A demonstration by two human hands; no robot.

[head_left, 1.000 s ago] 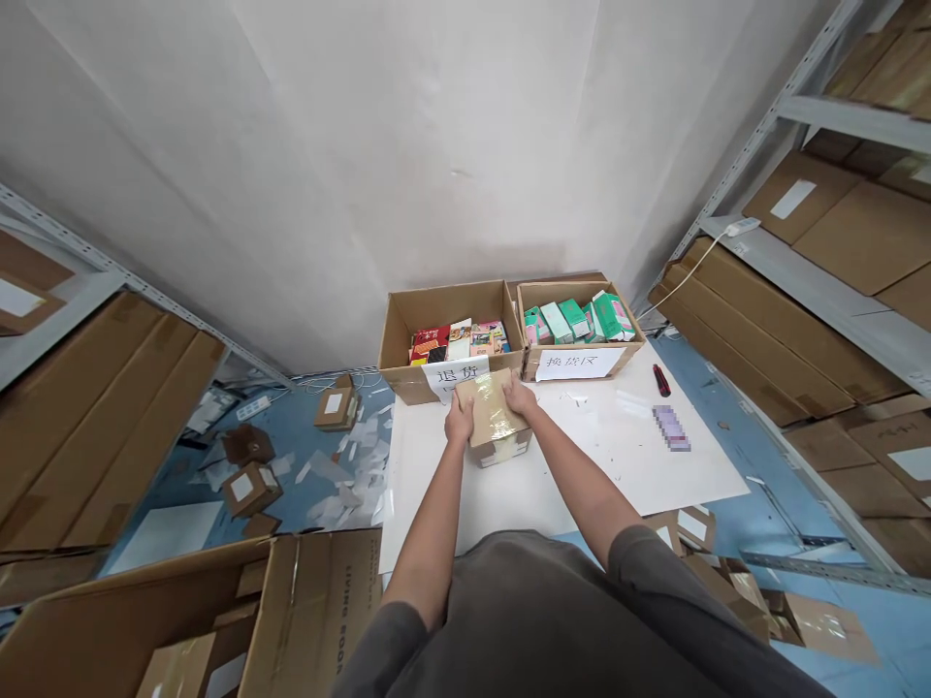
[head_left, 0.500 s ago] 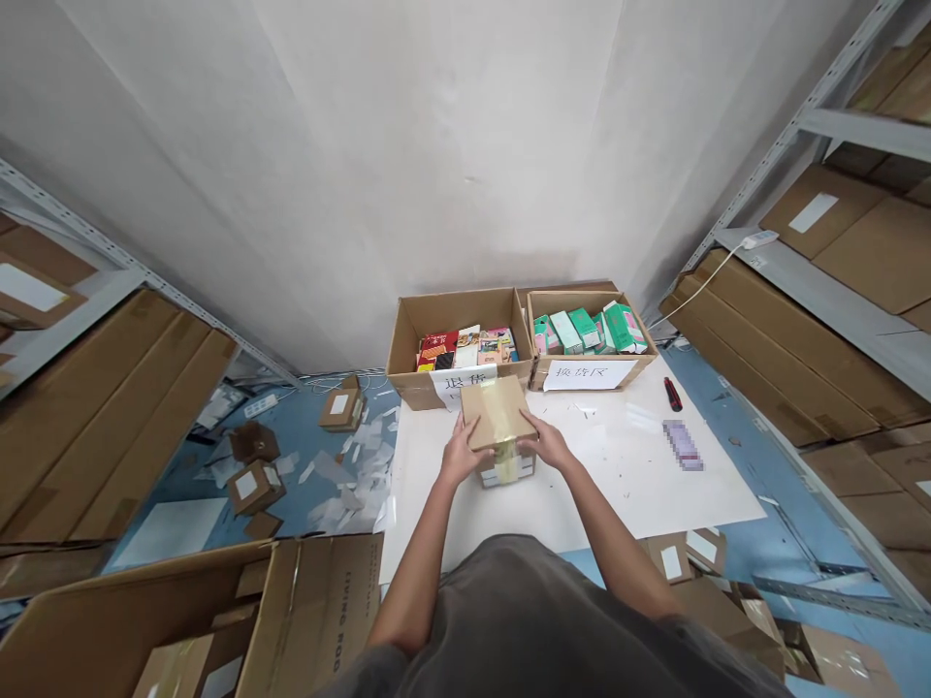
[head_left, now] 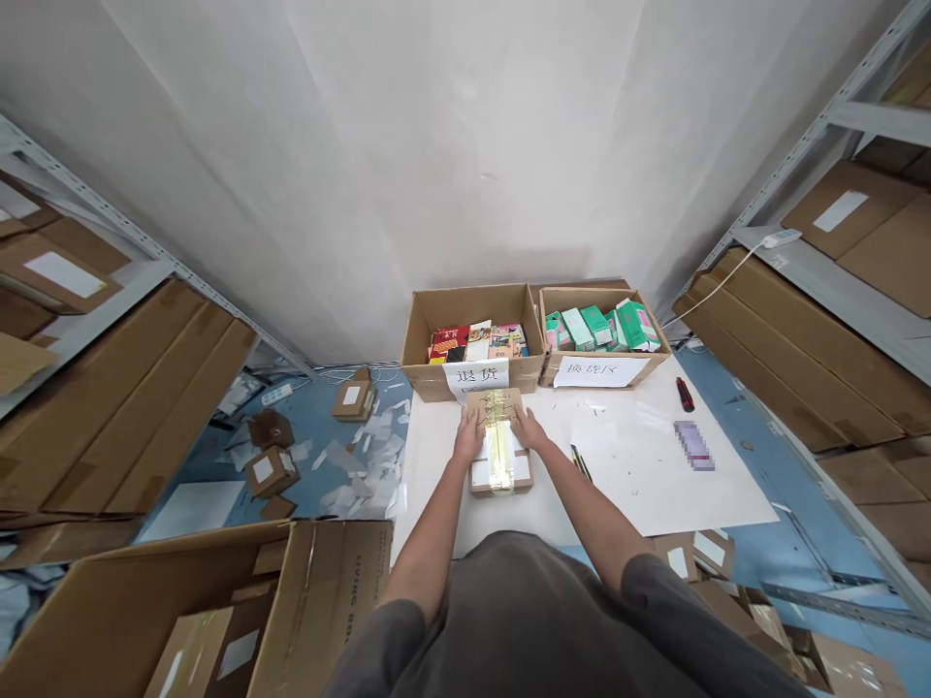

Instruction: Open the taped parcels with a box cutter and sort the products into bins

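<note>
A small taped cardboard box is on the white table in front of me, with clear tape down its middle and a white label on the face toward me. My left hand grips its left side near the far end. On the opposite side, my right hand presses against the box, fingers over its upper edge. Just right of it lies a yellow-and-black utility knife. Behind the box stands an open carton of colourful small packages, with a handwritten paper sign on its front.
A second open carton holds green boxes. A red-and-black cutter and a blurred purple item lie on the table's right. A large open carton stands at lower left. Paper scraps litter the floor; shelves flank both sides.
The box has been tipped, so its labelled face now shows more fully. Both hands stay on its sides. The utility knife, hidden earlier, has come into sight. My view has shifted slightly left.
</note>
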